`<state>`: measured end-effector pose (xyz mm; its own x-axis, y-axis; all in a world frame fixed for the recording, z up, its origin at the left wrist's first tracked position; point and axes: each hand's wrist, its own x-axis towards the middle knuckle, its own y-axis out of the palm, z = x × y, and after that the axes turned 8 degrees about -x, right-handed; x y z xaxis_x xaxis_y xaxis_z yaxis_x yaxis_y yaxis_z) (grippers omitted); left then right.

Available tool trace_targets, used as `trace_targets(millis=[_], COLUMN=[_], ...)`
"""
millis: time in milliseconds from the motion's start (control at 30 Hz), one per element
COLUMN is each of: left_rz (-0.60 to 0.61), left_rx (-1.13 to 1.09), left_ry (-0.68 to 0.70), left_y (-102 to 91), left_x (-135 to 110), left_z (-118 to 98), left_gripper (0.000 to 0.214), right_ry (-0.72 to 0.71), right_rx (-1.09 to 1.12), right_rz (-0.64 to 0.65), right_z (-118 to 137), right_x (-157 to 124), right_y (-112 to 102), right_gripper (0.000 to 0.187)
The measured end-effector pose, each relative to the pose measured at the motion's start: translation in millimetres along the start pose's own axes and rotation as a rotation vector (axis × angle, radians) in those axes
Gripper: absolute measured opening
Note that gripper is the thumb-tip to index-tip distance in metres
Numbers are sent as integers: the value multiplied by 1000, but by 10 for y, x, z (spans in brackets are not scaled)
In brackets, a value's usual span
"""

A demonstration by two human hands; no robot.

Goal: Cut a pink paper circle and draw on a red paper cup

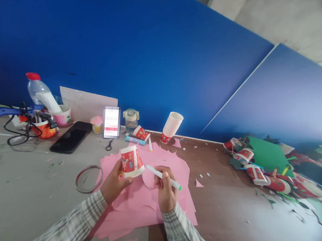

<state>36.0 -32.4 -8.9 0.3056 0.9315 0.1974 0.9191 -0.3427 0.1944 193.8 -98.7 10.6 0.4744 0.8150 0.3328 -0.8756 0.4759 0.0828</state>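
My left hand (115, 183) is closed around a red-and-white paper cup (131, 161), held upside down and tilted above a stack of pink paper sheets (174, 165). My right hand (166, 188) grips a white marker with a green end (163, 177); its tip points left, close to the cup's rim. A rounded cut edge shows in the pink paper just under the marker. Both forearms wear plaid sleeves.
A stack of white paper cups (172, 126) leans at the back, with a lying cup (141, 133), glue stick (135, 140), scissors (109, 145), a jar (131, 119), a black phone (71, 137), a wire ring (88, 178), a bottle (40, 91). Decorated cups and green paper (268, 154) crowd the right.
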Motion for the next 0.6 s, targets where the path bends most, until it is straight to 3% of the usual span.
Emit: trace_targets(millis=[233,600], left_rz=[8,7], left_rx=[-3,17], left_ry=[4,-4], left_y=[3,-16], left_x=[-4,-11], left_z=[3,36], left_gripper=[69,67], right_ry=[-99,-8], right_rx=[-9,-21], right_rz=[-3,40], right_z=[55,-31], right_x=[32,-30], right_y=[46,-5], right_gripper=[29,27])
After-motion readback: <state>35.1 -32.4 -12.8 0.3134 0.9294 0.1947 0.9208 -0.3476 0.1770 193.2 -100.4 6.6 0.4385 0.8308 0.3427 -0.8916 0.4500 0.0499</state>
